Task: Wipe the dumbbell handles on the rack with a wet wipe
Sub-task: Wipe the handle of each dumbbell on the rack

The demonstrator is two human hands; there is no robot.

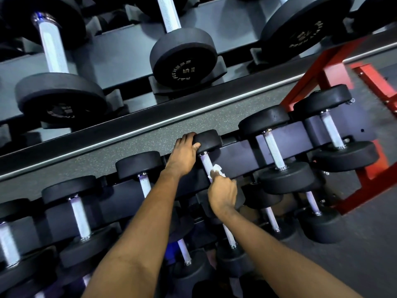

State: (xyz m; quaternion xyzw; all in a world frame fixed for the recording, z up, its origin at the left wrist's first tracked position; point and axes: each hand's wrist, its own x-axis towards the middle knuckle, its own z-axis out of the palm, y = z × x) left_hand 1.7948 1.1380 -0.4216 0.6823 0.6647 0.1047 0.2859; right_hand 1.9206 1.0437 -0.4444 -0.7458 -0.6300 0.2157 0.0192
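Note:
A black dumbbell lies on the dark rack (238, 155) at the middle, its far head (209, 139) under my left hand (183, 154), which grips that head's left side. Its silver knurled handle (205, 163) runs toward me. My right hand (223, 195) is closed around the lower part of this handle, pressing a white wet wipe (216, 169) against it. The near head of the dumbbell is mostly hidden behind my right hand.
More black dumbbells sit left (144, 186) and right (275, 151) on the same row, with a lower row (228, 235) beneath my arms. Larger dumbbells (182, 59) show above, beyond a strip of speckled floor. A red frame (373, 173) stands at the right.

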